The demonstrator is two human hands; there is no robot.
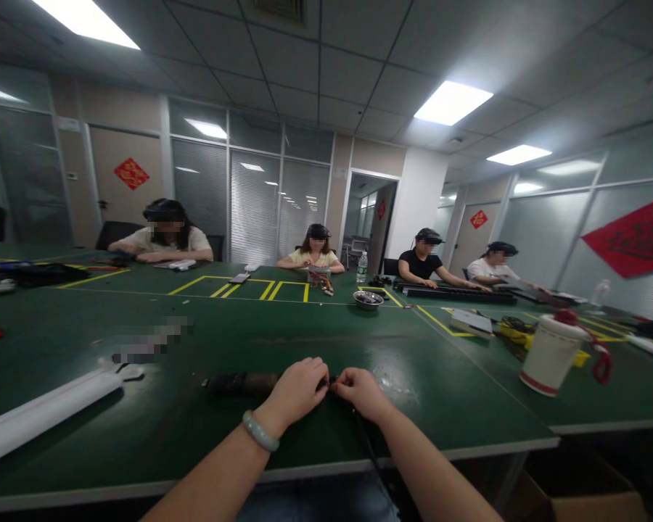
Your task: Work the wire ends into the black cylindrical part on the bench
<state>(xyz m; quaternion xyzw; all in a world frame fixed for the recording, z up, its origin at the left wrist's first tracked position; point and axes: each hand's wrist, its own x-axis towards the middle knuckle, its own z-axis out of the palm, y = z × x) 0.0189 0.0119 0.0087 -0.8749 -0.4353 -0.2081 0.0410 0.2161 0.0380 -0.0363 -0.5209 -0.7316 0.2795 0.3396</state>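
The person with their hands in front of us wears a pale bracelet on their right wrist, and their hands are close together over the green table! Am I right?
Not quite: the head view shows the pale bracelet on the left wrist. The left hand and right hand are indeed close together over the green table.

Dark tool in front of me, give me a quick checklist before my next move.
1. Left hand at the tool's right end: ok.
2. Right hand close by: ok, fingertips near the left's.
3. Secure pinch between the fingertips: cannot tell, too small and dark.
4. Cord kept on the table: not ok, runs over the near edge.
5. Cord unplugged: cannot tell, its end is out of sight.
6. Cup apart from both hands: ok.
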